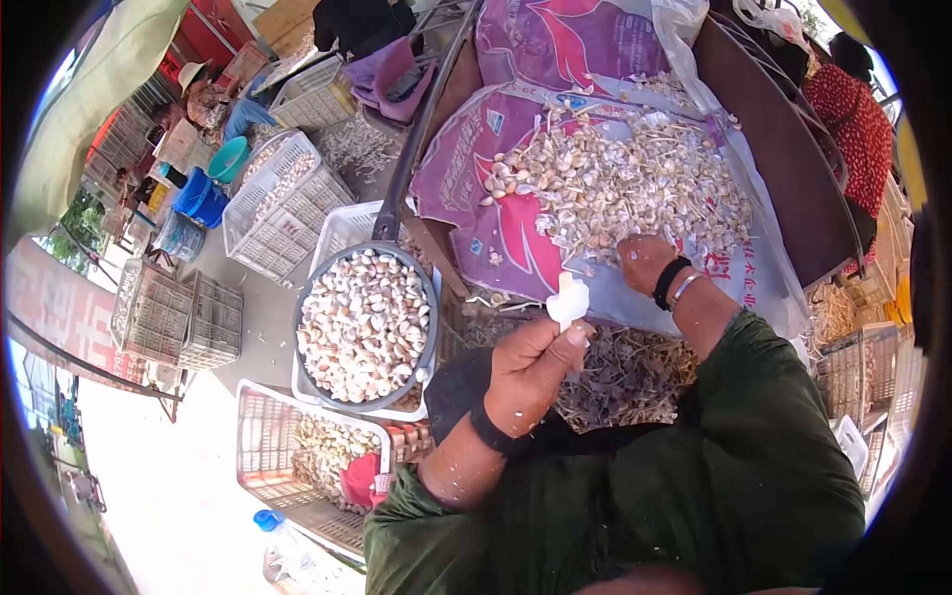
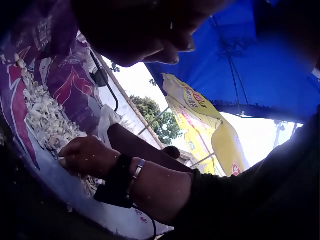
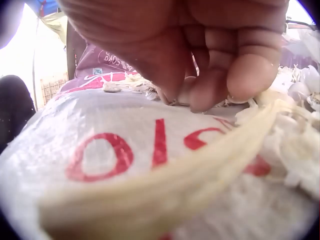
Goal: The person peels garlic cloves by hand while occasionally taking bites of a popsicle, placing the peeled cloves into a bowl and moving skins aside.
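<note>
In the head view, the left hand (image 1: 526, 377) pinches a white piece (image 1: 568, 301) with a pale yellowish tip between thumb and fingers; it looks like garlic. The right hand (image 1: 650, 264) is lowered to the near edge of a pile of garlic cloves and skins (image 1: 625, 178) on a printed sack (image 1: 521, 238). From the right wrist, the right hand's fingers (image 3: 252, 75) are bent down close to the pile; what lies between them is hidden. A dry stalk (image 3: 165, 187) crosses the foreground. The left hand (image 2: 150, 37) appears dark in the left wrist view.
A round pan full of cloves (image 1: 365, 327) stands on a white crate at the left. Below it is a crate (image 1: 263, 446) with more cloves and a red cloth. Dry leafy scraps (image 1: 635, 377) lie beneath the sack's edge. Other crates and people are farther away.
</note>
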Action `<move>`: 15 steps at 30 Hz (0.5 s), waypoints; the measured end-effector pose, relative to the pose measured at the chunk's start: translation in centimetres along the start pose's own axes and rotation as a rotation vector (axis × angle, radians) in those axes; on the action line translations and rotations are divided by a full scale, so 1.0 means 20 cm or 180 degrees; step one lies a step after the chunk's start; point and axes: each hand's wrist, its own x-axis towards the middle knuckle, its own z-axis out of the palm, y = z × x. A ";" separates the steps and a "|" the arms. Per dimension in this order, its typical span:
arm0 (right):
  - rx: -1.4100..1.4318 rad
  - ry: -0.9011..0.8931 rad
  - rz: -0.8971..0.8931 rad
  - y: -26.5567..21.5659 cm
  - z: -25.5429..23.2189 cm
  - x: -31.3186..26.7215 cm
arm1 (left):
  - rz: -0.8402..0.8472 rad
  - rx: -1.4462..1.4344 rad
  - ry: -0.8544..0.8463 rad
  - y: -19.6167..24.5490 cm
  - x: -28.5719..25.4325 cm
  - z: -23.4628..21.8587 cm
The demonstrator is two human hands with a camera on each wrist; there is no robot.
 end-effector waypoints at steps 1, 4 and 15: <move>0.0019 0.0069 -0.0022 -0.02 -0.03 0.00 | 0.0096 -0.0007 -0.0038 0.05 -0.01 0.01; 0.0054 -0.0010 0.0020 -0.04 -0.08 -0.02 | 0.0165 0.0003 -0.0047 0.17 -0.05 0.04; 0.2732 0.0018 0.1261 -0.02 -0.09 -0.23 | 0.2552 0.0682 -0.0998 0.56 -0.21 0.11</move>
